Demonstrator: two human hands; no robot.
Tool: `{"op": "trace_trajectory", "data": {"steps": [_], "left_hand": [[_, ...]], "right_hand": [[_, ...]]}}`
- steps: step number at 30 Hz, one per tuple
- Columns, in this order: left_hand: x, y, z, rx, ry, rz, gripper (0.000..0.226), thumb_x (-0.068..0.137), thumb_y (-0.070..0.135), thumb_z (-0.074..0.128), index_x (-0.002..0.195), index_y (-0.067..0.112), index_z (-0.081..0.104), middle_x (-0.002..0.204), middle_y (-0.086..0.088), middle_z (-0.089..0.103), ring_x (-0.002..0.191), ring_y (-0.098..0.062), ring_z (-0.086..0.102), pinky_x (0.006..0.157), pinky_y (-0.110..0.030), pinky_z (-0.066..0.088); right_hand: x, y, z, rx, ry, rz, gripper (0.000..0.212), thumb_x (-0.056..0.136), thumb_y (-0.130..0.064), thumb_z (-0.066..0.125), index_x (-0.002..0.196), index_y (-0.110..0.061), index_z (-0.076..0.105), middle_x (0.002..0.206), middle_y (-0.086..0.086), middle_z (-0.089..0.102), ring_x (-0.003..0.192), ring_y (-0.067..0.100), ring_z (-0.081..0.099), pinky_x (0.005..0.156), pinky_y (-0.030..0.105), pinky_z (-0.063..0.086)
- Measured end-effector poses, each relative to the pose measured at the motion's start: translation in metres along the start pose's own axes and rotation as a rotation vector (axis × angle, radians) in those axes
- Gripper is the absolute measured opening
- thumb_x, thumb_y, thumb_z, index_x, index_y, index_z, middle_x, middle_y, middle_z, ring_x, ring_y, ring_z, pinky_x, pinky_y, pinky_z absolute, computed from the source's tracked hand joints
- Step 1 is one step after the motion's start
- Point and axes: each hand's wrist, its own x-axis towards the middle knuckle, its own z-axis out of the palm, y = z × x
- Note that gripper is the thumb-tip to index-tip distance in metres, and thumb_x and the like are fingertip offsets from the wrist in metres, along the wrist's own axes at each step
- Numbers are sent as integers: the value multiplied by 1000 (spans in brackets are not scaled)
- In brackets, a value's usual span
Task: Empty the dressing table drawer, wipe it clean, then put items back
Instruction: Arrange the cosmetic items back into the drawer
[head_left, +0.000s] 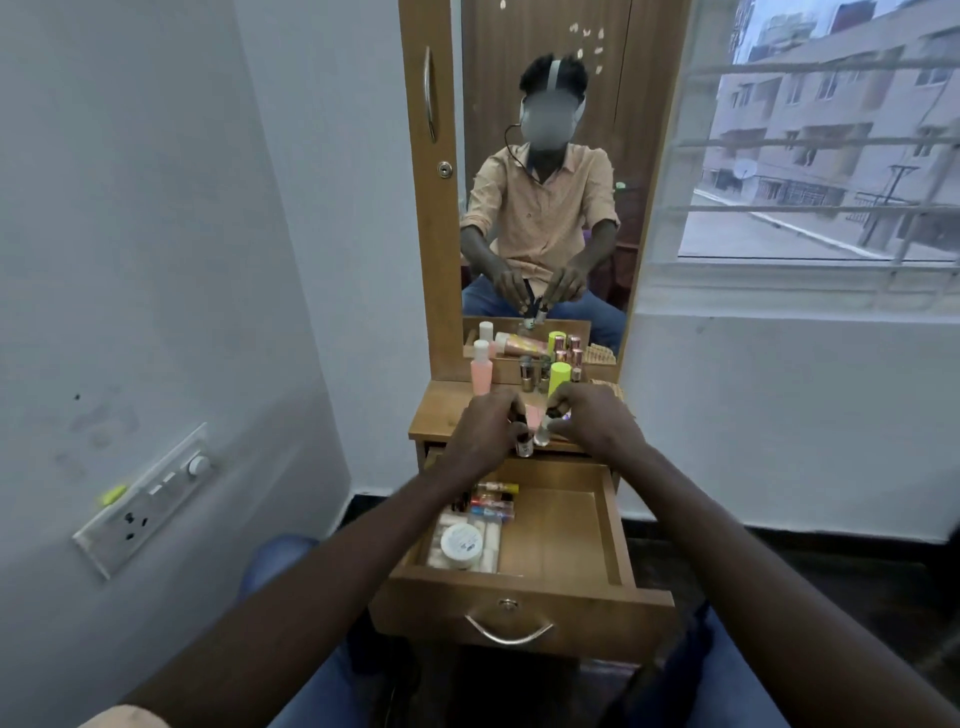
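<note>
The wooden drawer (613, 525) of the dressing table stands pulled open. Its left side holds a white round jar (461, 540), white items and several small tubes (493, 501); its right side is bare wood. My left hand (480, 431) grips a small dark bottle (524, 447) just above the drawer's back edge. My right hand (587, 418) pinches a small clear bottle (544, 434) beside it. Both bottles hang upright, close together, at the tabletop's front edge.
On the tabletop (441, 410) stand a pink bottle (481, 371), a lime-capped bottle (560, 378) and several small nail polish bottles (530, 376). A mirror (545, 182) rises behind. A wall socket panel (145, 499) is at the left, a window (821, 156) at the right.
</note>
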Motion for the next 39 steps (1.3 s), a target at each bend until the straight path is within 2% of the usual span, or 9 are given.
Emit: {"op": "trace_trajectory", "data": {"steps": [2, 6, 11, 14, 17, 20, 27, 33, 39], "left_hand": [[-11, -5, 13, 0, -35, -17, 14, 87, 10, 76, 97, 14, 67, 94, -2, 73, 83, -13, 67, 72, -34, 57], [-24, -20, 43, -60, -88, -73, 17, 87, 5, 74, 92, 17, 64, 88, 4, 69, 72, 5, 60, 65, -25, 51], [-27, -40, 77, -97, -83, -168, 18, 89, 3, 69, 91, 20, 64, 85, 5, 70, 72, -7, 68, 60, -38, 60], [-26, -50, 89, -94, -38, -196, 23, 92, 0, 65, 91, 23, 63, 86, 6, 69, 74, -6, 68, 61, -38, 60], [-24, -58, 99, -85, -11, -213, 20, 92, 4, 68, 96, 23, 65, 93, 6, 69, 82, -6, 67, 64, -35, 61], [-24, -63, 109, -61, 6, -198, 18, 90, 6, 71, 100, 21, 68, 97, 6, 71, 88, -8, 68, 74, -34, 60], [-24, -67, 124, -48, 16, -190, 20, 92, 9, 69, 109, 20, 66, 100, -1, 71, 91, -16, 69, 74, -40, 60], [-23, -64, 126, -29, 32, -169, 21, 92, 7, 68, 111, 17, 67, 100, -3, 73, 88, -18, 71, 71, -39, 61], [-26, -62, 118, -7, 42, -146, 21, 94, 6, 66, 113, 17, 65, 104, -4, 71, 90, -17, 69, 71, -38, 61]], "right_hand": [[-11, 8, 19, 8, 5, 49, 24, 84, -24, 81, 106, -19, 73, 99, -1, 71, 88, 18, 66, 75, 41, 60], [-23, 23, 59, -13, -27, 151, 19, 83, -23, 78, 100, -18, 72, 93, 2, 71, 82, 19, 65, 73, 44, 60], [-32, 39, 102, -56, -4, 237, 13, 91, -26, 75, 98, -21, 66, 94, -2, 70, 81, 14, 64, 72, 37, 60], [-36, 45, 122, -72, 55, 235, 19, 90, -25, 78, 102, -21, 63, 101, -1, 73, 84, 14, 67, 69, 29, 57], [-35, 48, 138, -30, 66, 248, 28, 91, -23, 78, 113, -20, 61, 110, 0, 72, 93, 17, 71, 72, 30, 59], [-29, 48, 149, -16, 70, 245, 31, 93, -22, 76, 118, -19, 59, 112, 2, 72, 95, 18, 72, 75, 31, 61], [-19, 52, 154, 35, 94, 236, 25, 92, -17, 76, 114, -16, 63, 108, 4, 73, 93, 19, 72, 72, 28, 58], [-21, 53, 154, 82, 100, 229, 28, 92, -15, 77, 115, -16, 63, 109, 5, 73, 93, 18, 72, 73, 28, 60], [-27, 45, 137, 41, 100, 205, 29, 90, -16, 77, 114, -17, 61, 112, 4, 71, 92, 18, 70, 69, 24, 55]]}}
